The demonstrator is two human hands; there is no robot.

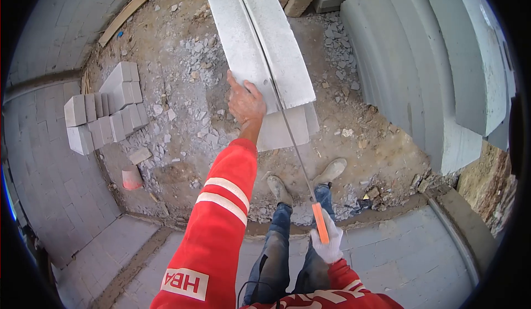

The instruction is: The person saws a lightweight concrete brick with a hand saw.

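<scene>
- On the rubble-strewn ground ahead of the person's feet, a long grey block (243,38) lay with its long axis running away from the body. Its near end sat just beyond the shoes (330,172).
- A lengthwise slit divided the block, and the saw blade (291,143) lay in that slit, in line with the long axis.
- The left hand (246,103) was the one at the block. The arm was stretched straight forward, and the palm lay flat on the left portion close to the near end, just beside the blade, clasping nothing.
- The right hand (330,245), in a white glove, was low and close to the body, closed around the orange handle (320,223), well back from the block.
- The hands were well apart, with the blade spanning the gap between them.
- A stack of paving bricks (105,110) and a red cup (131,178) stood to the left, with heavy kerb pieces (409,65) to the right.
</scene>
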